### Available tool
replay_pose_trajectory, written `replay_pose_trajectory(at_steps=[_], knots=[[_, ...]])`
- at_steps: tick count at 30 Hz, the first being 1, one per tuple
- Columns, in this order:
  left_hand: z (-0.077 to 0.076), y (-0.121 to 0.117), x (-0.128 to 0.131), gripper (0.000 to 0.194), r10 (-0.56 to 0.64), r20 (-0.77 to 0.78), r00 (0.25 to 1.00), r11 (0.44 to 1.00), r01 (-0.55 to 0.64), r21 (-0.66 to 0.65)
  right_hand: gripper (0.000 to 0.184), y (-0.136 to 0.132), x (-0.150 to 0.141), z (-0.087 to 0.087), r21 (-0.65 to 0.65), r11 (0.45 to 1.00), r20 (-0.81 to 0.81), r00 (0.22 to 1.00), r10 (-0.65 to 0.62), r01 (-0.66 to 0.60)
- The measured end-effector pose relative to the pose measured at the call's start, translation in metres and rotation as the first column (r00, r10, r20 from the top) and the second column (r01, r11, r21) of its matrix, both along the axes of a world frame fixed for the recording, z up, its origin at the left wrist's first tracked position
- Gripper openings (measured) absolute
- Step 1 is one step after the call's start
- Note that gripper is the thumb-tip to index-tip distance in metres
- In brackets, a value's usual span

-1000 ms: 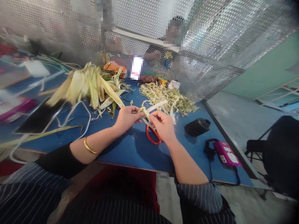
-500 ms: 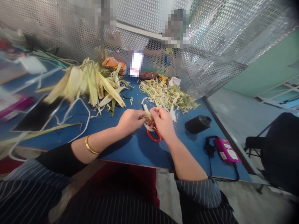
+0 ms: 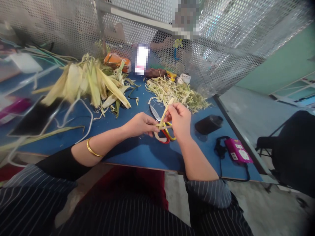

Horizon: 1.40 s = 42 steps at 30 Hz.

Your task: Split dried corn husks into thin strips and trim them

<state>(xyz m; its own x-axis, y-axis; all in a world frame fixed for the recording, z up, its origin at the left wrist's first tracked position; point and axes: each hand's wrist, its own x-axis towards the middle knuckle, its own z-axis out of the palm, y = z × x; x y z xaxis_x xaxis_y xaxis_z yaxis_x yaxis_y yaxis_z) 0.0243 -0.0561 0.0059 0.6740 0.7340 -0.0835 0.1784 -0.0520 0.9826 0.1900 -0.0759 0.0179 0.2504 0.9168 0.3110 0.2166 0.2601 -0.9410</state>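
Pale corn husk strips (image 3: 164, 115) cross each other between my two hands, above the blue table (image 3: 128, 150). My left hand (image 3: 141, 124) pinches them at the crossing, thumb against fingers. My right hand (image 3: 180, 118) grips one strip, which sticks up past the fingertips. Just beneath lies a pair of scissors (image 3: 155, 113) with silver blades and red and yellow handles, partly hidden by the strips and my right hand. Beyond my hands spreads a heap of shredded husk (image 3: 174, 93). Whole dried corn husks (image 3: 95, 82) are piled at the back left.
A black cylinder (image 3: 208, 124) and a magenta box (image 3: 238, 150) with a black cord are at the right. A dark tablet-like panel (image 3: 35, 116) and white cable lie left. A lit phone (image 3: 142, 59) stands against the perforated metal screen (image 3: 137, 29), with an orange packet (image 3: 117, 62) beside it.
My right hand has moved up and right, drawing a strip away from my left hand. More of the scissors shows now. The view has shifted slightly.
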Motion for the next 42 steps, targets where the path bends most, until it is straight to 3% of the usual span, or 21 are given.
replay_pose_trajectory(at_steps=[3,8,14,17,21,24,26,28,30,33,36,39,41,42], knots=[[0.004,0.0,-0.001,0.017,-0.007,0.02,1.0,0.995,0.009,-0.099,0.021,0.0,-0.002,-0.001,0.038,0.999,-0.047,0.999,0.003,-0.002],[0.007,-0.001,-0.002,0.013,-0.005,0.053,0.999,0.989,0.012,-0.148,0.021,-0.002,-0.005,-0.005,0.066,0.995,0.009,0.997,0.081,-0.081],[0.005,0.0,0.0,0.02,0.175,0.097,0.98,0.948,-0.141,-0.284,0.022,-0.005,-0.008,-0.008,0.073,0.972,0.042,0.975,0.22,-0.222],[0.006,0.0,0.001,0.016,0.177,0.101,0.979,0.934,-0.134,-0.331,0.023,-0.007,-0.01,-0.006,0.085,0.967,0.024,0.971,0.239,-0.24],[0.008,-0.002,0.003,0.008,0.202,0.096,0.975,0.912,-0.152,-0.381,0.027,-0.004,-0.006,-0.004,0.013,0.985,0.046,0.985,0.169,-0.169],[0.005,-0.001,0.003,0.006,0.312,0.129,0.941,0.884,-0.238,-0.402,0.028,0.004,0.001,-0.005,0.07,0.997,0.108,0.993,-0.045,0.037],[0.002,0.002,0.003,0.007,0.374,0.15,0.915,0.87,-0.29,-0.398,0.034,0.009,0.005,-0.007,0.036,0.991,0.078,0.988,-0.131,0.129],[0.0,0.003,0.002,0.011,0.4,0.167,0.901,0.869,-0.315,-0.38,0.035,0.011,0.007,-0.008,-0.12,0.992,-0.005,0.999,-0.046,0.045],[-0.001,0.004,0.002,0.013,0.397,0.17,0.902,0.879,-0.32,-0.353,0.031,0.01,0.006,-0.01,-0.245,0.959,-0.1,0.988,0.119,-0.14],[-0.001,0.003,0.004,0.011,0.384,0.15,0.911,0.89,-0.322,-0.323,0.027,0.008,0.002,-0.013,-0.24,0.939,-0.158,0.964,0.215,-0.248],[0.0,0.002,0.006,0.009,0.4,0.156,0.903,0.885,-0.336,-0.323,0.023,0.009,-0.002,-0.019,-0.206,0.968,-0.18,0.978,0.105,-0.142],[0.001,0.002,0.006,0.009,0.43,0.156,0.89,0.864,-0.354,-0.358,0.022,0.013,-0.001,-0.025,-0.257,0.96,-0.16,0.985,0.069,-0.109],[0.003,0.003,0.005,0.01,0.462,0.161,0.872,0.839,-0.37,-0.4,0.02,0.014,0.001,-0.025,-0.239,0.97,-0.032,0.999,0.029,-0.035],[0.003,0.003,0.004,0.011,0.484,0.168,0.859,0.822,-0.38,-0.424,0.018,0.013,0.003,-0.024,-0.158,0.986,0.076,0.997,-0.034,0.046]])
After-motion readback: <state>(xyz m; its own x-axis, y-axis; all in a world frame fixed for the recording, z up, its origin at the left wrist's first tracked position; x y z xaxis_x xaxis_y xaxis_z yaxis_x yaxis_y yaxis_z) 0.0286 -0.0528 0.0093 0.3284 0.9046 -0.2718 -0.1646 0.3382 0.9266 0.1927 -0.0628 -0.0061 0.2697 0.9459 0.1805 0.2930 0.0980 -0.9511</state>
